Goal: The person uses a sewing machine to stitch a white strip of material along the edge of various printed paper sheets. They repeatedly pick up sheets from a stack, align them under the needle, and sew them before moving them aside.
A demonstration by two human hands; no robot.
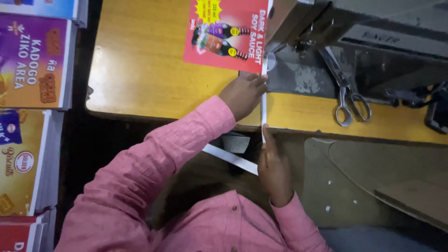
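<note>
White strip (263,100): thin band running down the right edge of the red poster, from the sewing machine at the top centre of the frame to the table's front edge; a further length trails off below, slanting left toward my lap.
Red poster (228,32): printed sheet with bottle pictures, lying flat on the table, top centre; its right edge meets the strip.
Left hand (243,94): centre of frame, fingers together and pressed flat on the poster's lower right corner and the strip beside it.
Right hand (274,169): lower centre, just below the table edge, thumb and fingers pinched on the strip, holding it taut.
Sleeves: pink shirt on both my arms, filling the lower middle of the frame.
Sewing machine (364,32): dark metal body, upper right; the strip's top end sits under its foot.
Scissors (347,100): metal, lying on the machine bed and table, right of the strip, well apart from my hands.
Table (140,70): yellow wood, glossy.
Poster stacks (32,93): piles of printed sheets down the left edge of the frame.
</note>
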